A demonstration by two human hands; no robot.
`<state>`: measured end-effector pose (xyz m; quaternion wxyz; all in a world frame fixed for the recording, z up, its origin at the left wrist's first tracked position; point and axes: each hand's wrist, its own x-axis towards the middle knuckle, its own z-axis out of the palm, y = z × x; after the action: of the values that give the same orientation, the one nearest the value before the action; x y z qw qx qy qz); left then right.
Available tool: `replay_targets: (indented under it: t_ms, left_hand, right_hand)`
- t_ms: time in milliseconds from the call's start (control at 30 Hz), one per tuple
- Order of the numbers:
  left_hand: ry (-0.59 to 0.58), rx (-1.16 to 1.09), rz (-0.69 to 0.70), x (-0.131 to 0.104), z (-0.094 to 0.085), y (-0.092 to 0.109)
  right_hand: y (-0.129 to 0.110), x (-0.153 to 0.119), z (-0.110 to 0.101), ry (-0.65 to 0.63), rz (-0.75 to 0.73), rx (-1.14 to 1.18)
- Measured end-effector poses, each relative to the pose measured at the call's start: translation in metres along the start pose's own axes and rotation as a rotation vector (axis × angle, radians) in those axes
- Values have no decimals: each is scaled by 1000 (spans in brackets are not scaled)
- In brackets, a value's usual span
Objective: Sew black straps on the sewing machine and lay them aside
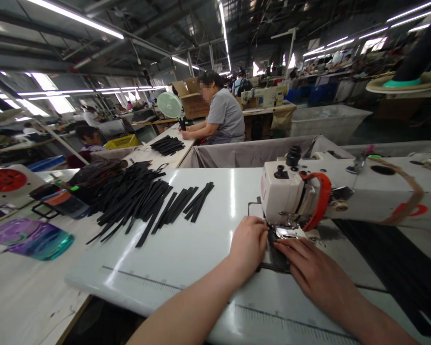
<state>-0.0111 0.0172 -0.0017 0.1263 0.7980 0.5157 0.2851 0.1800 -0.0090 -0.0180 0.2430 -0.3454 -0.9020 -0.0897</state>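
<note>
Just in front of the presser foot of a white sewing machine (278, 191), a black fabric strip (277, 257) lies on the machine bed. My left hand (249, 242) is at the strip's left edge, its fingers curled and closed on it close to the needle area. From the right, my right hand (311, 263) rests with its fingers stretched out together over the strip; its thumb is hidden. An orange-red guard (319, 201) curves round the machine head above my right hand. The strip's far end is hidden under the foot.
Left of the machine, many black strips (129, 196) lie in a loose pile on the white table (215, 254). A purple-teal bottle (32, 238) lies at the left. Long black bands (388, 258) run right, under the machine arm. Beyond, a seated person (224, 112) works near a green fan (169, 105).
</note>
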Motion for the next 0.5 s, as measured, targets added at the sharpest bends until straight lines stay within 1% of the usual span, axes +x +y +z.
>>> replay_targets:
  t_ms: [33, 67, 133, 167, 200, 233, 300, 367, 433, 500]
  left_hand:
    - [21, -19, -9, 4, 1, -4]
    - [18, -21, 10, 7, 1, -8]
    - [-49, 15, 91, 13, 1, -15]
    - [-81, 44, 113, 15, -1, -18]
    - [-91, 80, 107, 17, -4, -21]
    - [-76, 123, 76, 18, -8, -23]
    - [-17, 229, -36, 18, -16, -25]
    - [12, 323, -135, 16, -23, -24]
    - [-32, 337, -163, 11, -25, -18]
    - [-119, 238, -107, 3, -23, -10]
  right_hand:
    - [0, 0, 0, -2, 6, 3]
    - [0, 0, 0, -4, 13, 7]
    - [0, -1, 0, -8, 24, 18]
    - [0, -1, -1, -9, 27, 25]
    - [0, -1, -2, -12, 30, 33]
    - [0, -1, -2, -15, 32, 41]
    - [-1, 0, -4, -15, 36, 54]
    - [-2, 1, -6, -8, 49, 60]
    - [-3, 2, -7, -2, 54, 69]
    - [-3, 2, -9, -8, 41, 102]
